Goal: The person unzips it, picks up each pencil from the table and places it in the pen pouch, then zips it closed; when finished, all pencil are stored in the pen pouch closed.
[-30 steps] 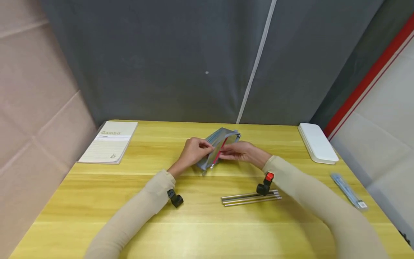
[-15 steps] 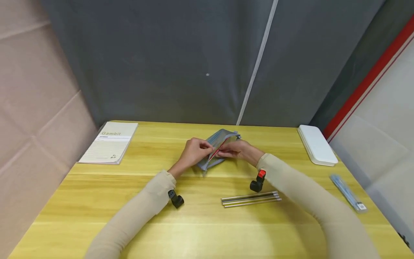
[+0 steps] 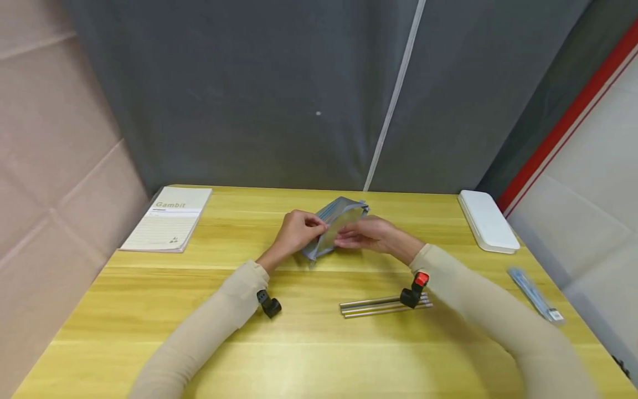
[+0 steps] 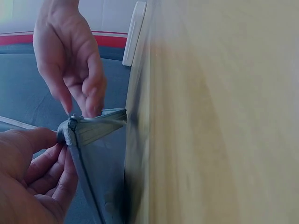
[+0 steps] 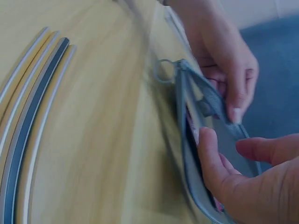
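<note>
A grey-blue zip pouch [image 3: 331,233] stands tilted on the table, its mouth spread apart toward my right hand. My left hand [image 3: 297,233] pinches the near rim of the pouch between thumb and fingers, clearest in the left wrist view. At the opening is my right hand [image 3: 368,233], its thumb and fingers apart with nothing held between them. Deep in the pouch, the right wrist view catches a narrow pinkish-red strip of a pencil [image 5: 191,123]; most of it is hidden. Several metallic-looking pencils [image 3: 371,307] lie side by side near my right forearm.
A notepad [image 3: 169,219] lies at the back left of the wooden table [image 3: 279,354]. Toward the right edge are a white case [image 3: 488,221] and a clear blue packet [image 3: 535,295]. A dark curtain [image 3: 249,100] hangs behind the table.
The red pencil, earlier in my right hand, went down into the pouch and has been let go. My right hand has drawn back slightly; the left has kept its hold on the rim.
</note>
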